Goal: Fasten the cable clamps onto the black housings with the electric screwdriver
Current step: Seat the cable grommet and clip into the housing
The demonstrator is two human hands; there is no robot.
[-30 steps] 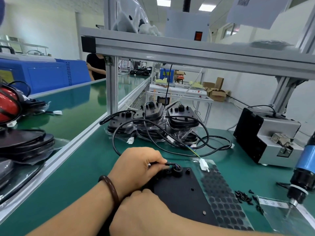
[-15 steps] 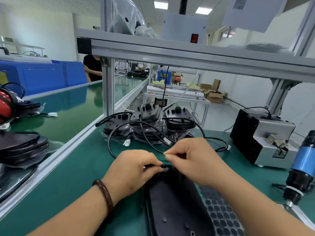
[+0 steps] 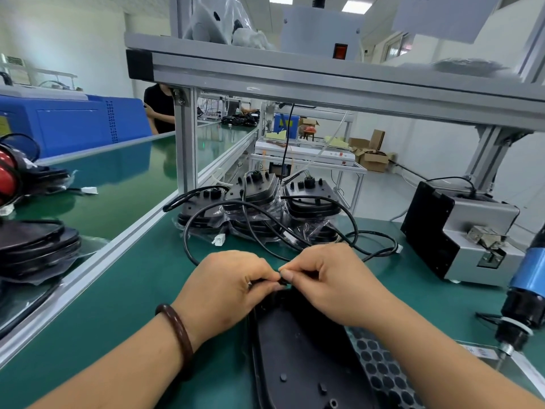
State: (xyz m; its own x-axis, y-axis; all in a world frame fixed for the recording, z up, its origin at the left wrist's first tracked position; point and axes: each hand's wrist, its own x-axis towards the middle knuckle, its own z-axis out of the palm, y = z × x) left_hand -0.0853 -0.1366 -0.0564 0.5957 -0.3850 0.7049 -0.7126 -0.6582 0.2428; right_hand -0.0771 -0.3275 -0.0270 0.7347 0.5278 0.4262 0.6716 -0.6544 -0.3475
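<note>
Head view showed the green bench (image 3: 132, 290), with the housing (image 3: 295, 349) lying between the forearms and the screwdriver (image 3: 525, 296) hanging apart at the right edge. The left hand (image 3: 227, 287) and right hand (image 3: 330, 284) both pinched the thin cable (image 3: 281, 280) at the housing's far end. A slack pinch could probably let it spring off its seat before any screw went in.

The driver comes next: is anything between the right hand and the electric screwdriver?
Nothing visible. Only bare green mat lies between the right hand, pinching the cable, and the electric screwdriver at the right edge.
</note>
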